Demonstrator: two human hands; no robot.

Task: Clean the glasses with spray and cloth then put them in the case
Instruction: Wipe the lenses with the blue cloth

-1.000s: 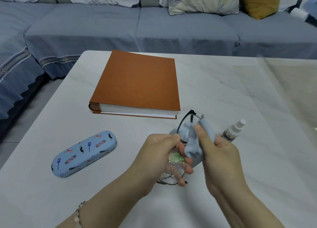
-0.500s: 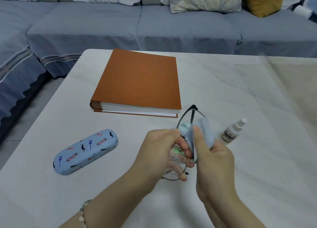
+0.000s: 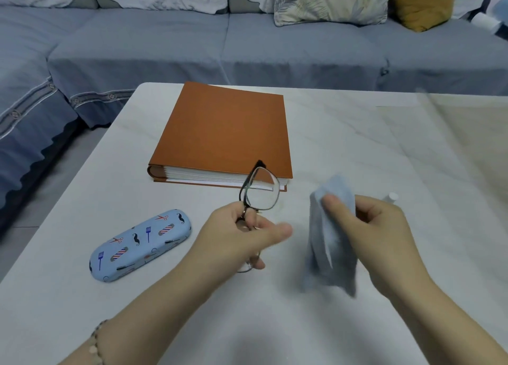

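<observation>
while case [image 3: 140, 246] lies shut, hands hold glasses [image 3: 260, 190], cloth [image 3: 331, 243] apart.

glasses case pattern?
Light blue glasses case with barber motifs: scissors, moustaches, combs, striped poles. Head view.

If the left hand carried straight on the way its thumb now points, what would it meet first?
Most likely the cloth hanging from the right hand. The left hand, holding the glasses, points its thumb rightward at it across a bare gap; relative depth is unclear from one view.
</observation>
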